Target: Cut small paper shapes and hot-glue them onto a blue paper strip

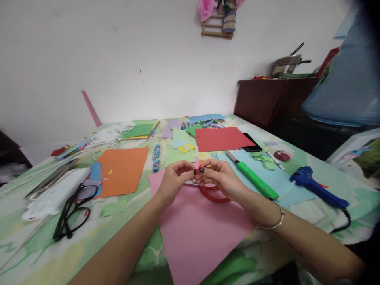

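My left hand (175,180) and my right hand (221,178) meet over a pink sheet (197,233), their thumbs and fingers pinched together at the tips. Between them shows a small red piece (198,170), mostly covered by the fingertips, so its shape cannot be made out. Red-handled scissors (215,198) lie on the pink sheet beneath my right hand, partly hidden by it. A green box cutter (257,180) rests on light blue paper just beyond my right hand.
An orange sheet (123,170), black glasses (74,213) and a white power strip (57,194) lie to the left. Farther back is a red sheet (222,139) beside a black phone (252,143). A blue glue gun (317,188) with a cord is at the right.
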### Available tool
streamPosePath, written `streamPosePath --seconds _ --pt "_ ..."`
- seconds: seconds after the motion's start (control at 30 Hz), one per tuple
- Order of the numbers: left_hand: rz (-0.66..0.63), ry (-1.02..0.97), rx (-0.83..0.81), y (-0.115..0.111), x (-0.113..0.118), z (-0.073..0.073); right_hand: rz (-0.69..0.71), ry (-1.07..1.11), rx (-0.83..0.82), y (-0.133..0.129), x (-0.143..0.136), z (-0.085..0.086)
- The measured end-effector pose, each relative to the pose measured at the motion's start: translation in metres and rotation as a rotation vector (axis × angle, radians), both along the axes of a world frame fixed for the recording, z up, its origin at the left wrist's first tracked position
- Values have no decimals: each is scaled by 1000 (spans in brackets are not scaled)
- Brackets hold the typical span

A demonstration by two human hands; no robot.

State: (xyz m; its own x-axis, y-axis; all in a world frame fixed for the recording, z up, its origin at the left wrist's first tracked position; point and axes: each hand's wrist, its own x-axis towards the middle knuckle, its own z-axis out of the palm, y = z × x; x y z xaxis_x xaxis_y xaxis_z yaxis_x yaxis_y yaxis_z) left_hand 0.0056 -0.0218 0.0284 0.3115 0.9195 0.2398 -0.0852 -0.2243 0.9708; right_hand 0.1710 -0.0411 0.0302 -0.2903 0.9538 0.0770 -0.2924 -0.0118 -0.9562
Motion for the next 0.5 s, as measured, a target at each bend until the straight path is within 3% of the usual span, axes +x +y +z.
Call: streamPosePath --seconds 0.2,0.27,0.37,0.5 --pt "-22 -13 -37 0 1 1 -7 -54 23 0 1 0" --pt "34 -4 -50 3 -1 3 -30 -70 19 1 1 1" --pt "312 132 -31 17 -15 8 -56 -78 5 2 1 1" --pt "754 692 115 44 -57 10 -60 -83 6 2 2 0"
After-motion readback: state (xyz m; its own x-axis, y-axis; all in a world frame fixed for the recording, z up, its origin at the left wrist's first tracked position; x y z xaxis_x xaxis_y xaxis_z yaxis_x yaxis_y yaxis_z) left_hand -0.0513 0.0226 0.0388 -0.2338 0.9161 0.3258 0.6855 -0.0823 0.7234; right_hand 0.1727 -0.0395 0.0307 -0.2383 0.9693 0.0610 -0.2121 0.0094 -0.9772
